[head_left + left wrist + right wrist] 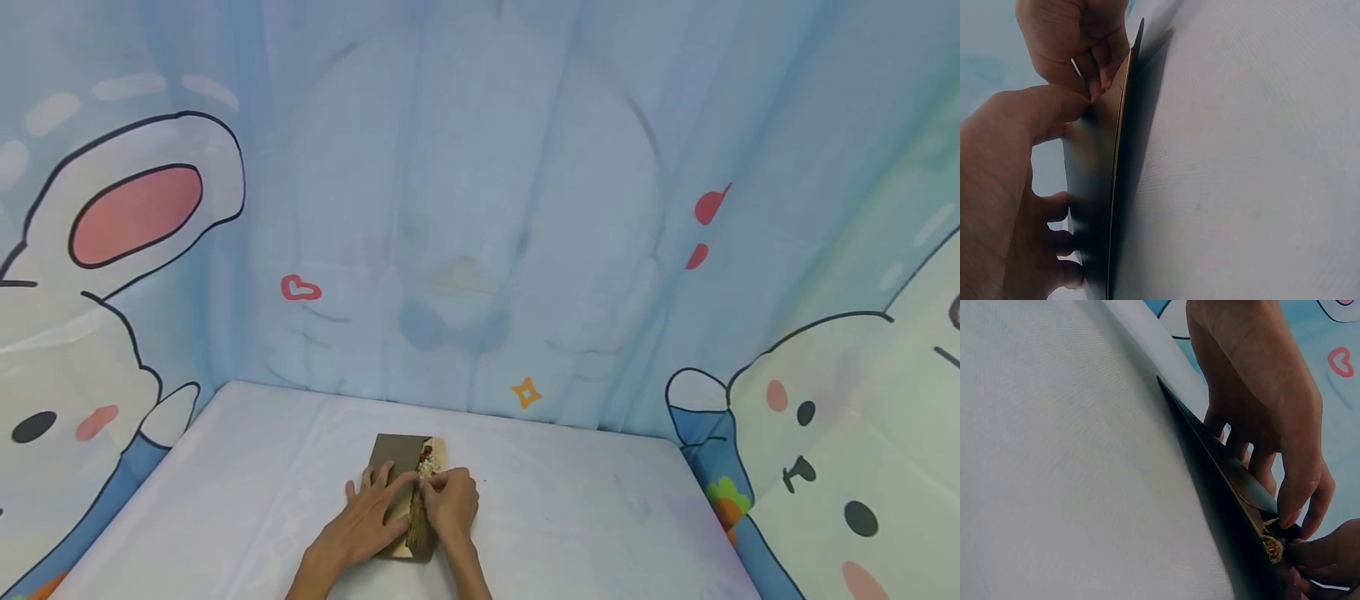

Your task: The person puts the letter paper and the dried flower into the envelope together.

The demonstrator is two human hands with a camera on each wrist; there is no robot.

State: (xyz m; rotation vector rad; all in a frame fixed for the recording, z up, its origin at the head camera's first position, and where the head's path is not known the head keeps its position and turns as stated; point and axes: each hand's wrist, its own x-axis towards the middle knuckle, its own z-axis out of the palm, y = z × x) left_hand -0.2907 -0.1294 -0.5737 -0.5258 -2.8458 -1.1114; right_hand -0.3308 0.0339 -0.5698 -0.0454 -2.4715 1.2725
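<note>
A flat, dark brown card (393, 451) with a tan strip lies on the white table. Along its right side runs a slim bunch of dried flowers (428, 464), pale and reddish at the far end, with straw-coloured stems toward the near edge. My left hand (362, 518) rests spread across the card, its index fingertip and thumb beside the bunch. From the right, my right hand (453, 503) pinches at the bunch, just below the blossoms. In the left wrist view the fingertips of both hands meet over the card (1094, 169); what lies between them is mostly hidden.
The white tabletop (585, 500) spreads around the card. Behind it hangs a light blue curtain (465, 208) printed with cartoon animals, reaching down to the table's back edge and along both sides.
</note>
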